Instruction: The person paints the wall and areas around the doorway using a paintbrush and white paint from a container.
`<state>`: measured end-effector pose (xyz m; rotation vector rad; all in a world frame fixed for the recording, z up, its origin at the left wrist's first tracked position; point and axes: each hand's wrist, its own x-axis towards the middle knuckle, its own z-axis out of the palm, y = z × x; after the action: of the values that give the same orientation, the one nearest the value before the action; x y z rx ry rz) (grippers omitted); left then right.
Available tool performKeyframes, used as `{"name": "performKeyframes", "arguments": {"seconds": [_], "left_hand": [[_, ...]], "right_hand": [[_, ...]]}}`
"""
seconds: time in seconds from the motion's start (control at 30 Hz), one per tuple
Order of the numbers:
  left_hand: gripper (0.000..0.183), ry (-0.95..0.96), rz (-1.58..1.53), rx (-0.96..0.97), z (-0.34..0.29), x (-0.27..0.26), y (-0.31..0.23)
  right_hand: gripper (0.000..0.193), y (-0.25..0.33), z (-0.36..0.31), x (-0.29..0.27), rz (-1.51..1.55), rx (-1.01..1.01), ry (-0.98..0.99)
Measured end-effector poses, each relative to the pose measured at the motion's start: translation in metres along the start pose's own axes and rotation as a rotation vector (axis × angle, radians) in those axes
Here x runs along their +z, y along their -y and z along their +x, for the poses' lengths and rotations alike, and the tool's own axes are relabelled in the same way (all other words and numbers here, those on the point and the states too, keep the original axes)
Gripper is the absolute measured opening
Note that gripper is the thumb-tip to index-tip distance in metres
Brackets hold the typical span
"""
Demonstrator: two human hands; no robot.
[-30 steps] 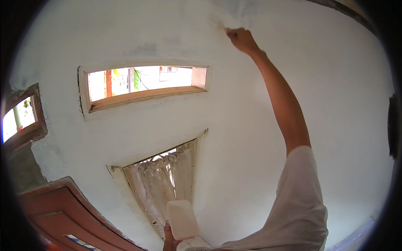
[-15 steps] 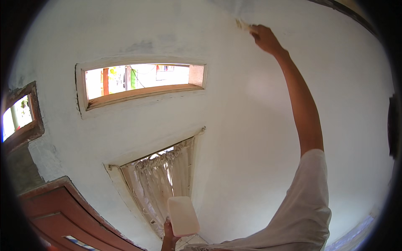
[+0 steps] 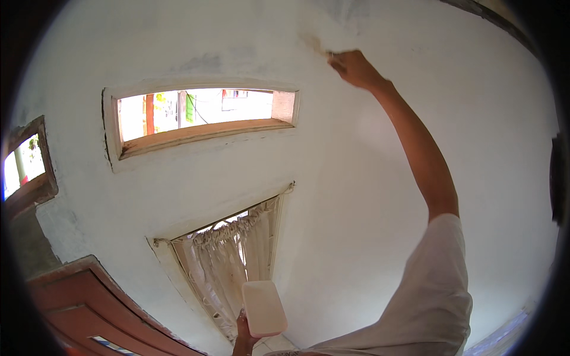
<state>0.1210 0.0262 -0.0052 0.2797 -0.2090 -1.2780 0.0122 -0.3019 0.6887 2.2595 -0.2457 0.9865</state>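
High on the white wall [image 3: 350, 196], my right hand [image 3: 355, 68] is closed round the handle of a paintbrush [image 3: 314, 45]. The bristles are smeared by motion and lie at the wall's surface, up and right of the narrow window opening [image 3: 205, 141]. Low in the view, my left hand [image 3: 244, 329] grips the left side of a pale rectangular container [image 3: 264, 304]. Its inside looks cream-white, and how much paint it holds I cannot tell. Most of the left fingers are hidden by the container.
Behind the container hangs a light curtain [image 3: 222, 249] over a lower window. A red-brown door [image 3: 83, 302] stands at the lower left, below a small framed opening [image 3: 29, 163]. Grey patches [image 3: 205, 62] show on the upper wall. A dark object [image 3: 557, 178] sits at the right edge.
My right hand has swept the paintbrush left and slightly down along the wall. The container and left hand have shifted slightly right in the view.
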Motion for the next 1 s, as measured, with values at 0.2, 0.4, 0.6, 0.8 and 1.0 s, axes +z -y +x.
{"name": "performKeyframes", "arguments": {"seconds": [0.2,0.4,0.6,0.8,1.0], "left_hand": [[0.055,-0.057,0.002,-0.081,-0.002,0.009,-0.003],[0.056,-0.059,-0.062,-0.099,-0.006,0.01,-0.002],[0.058,-0.016,-0.026,-0.059,-0.006,0.024,0.007],[0.058,0.083,0.04,-0.051,0.0,0.029,0.005],[0.061,0.048,-0.025,-0.132,-0.004,0.044,-0.001]], "right_hand": [[0.03,-0.009,-0.055,-0.01,0.109,0.185,0.507],[0.035,-0.048,0.038,-0.045,0.089,0.125,0.346],[0.028,-0.075,0.103,-0.092,-0.035,0.146,0.013],[0.033,-0.08,0.082,-0.041,-0.071,0.305,-0.26],[0.019,0.006,-0.039,0.052,0.121,0.171,-0.186]]}}
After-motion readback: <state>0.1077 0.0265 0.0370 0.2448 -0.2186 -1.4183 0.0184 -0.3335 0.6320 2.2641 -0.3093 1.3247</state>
